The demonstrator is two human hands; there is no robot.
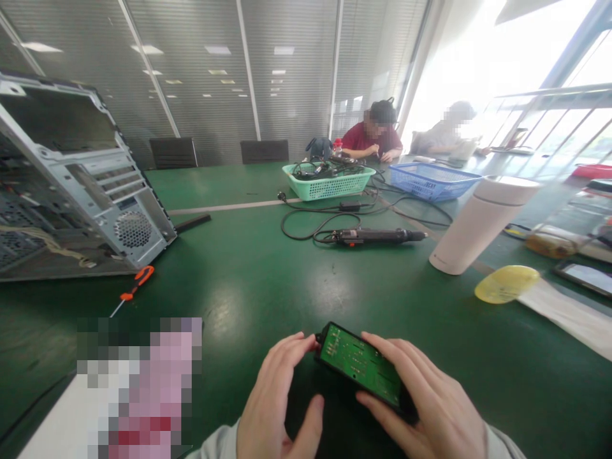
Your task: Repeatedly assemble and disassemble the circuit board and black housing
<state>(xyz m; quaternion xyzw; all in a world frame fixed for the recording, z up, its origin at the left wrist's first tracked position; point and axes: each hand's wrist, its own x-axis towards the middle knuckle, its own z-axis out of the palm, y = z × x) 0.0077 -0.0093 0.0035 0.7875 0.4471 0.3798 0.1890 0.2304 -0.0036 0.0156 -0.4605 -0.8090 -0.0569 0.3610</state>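
Observation:
A green circuit board (pixel 358 360) sits in a black plastic case, tilted just above the table, its soldered side facing up. My right hand (pixel 425 389) grips the near right end, thumb along the lower edge and fingers over the upper one. At the far left corner, the fingertips of my left hand (pixel 284 389) touch a small black nub on the case. That hand's thumb is spread away from its fingers, and the gap between them holds nothing. The underside of the case is hidden.
An open computer case (pixel 136 223) stands left, beside an orange-handled screwdriver (pixel 136 284). Ahead lie a corded electric screwdriver (pixel 377 236), a green basket (pixel 329 187) of cables and a blue basket (pixel 433 182). A white tumbler (pixel 478 226) stands right. Two people sit at the far end.

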